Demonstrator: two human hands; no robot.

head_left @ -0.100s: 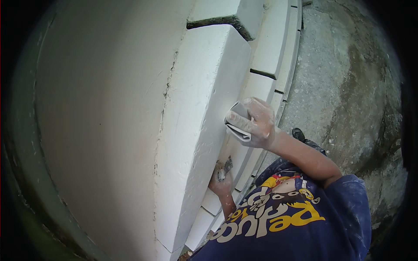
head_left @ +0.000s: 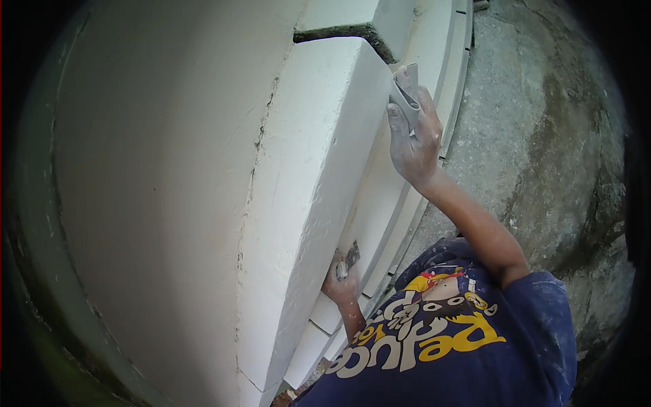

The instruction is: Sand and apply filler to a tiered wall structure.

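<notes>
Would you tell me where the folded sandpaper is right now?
In the head view, the folded sandpaper is upper right of centre, gripped in the right hand and pressed against the edge of the white moulding, just below the dark gap.

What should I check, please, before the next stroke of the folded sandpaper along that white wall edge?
1. Grip on the folded sandpaper: right hand closed around it, ok.
2. Paper against the white wall edge: appears to touch, ok.
3. Left hand: low on the wall, holding a small scraper, apart from the right hand, ok.
4. Crack down the wall: visible, not ok.
5. Wear of the paper: cannot tell.
6. Footing on the concrete ground: feet hidden, cannot tell.
</notes>
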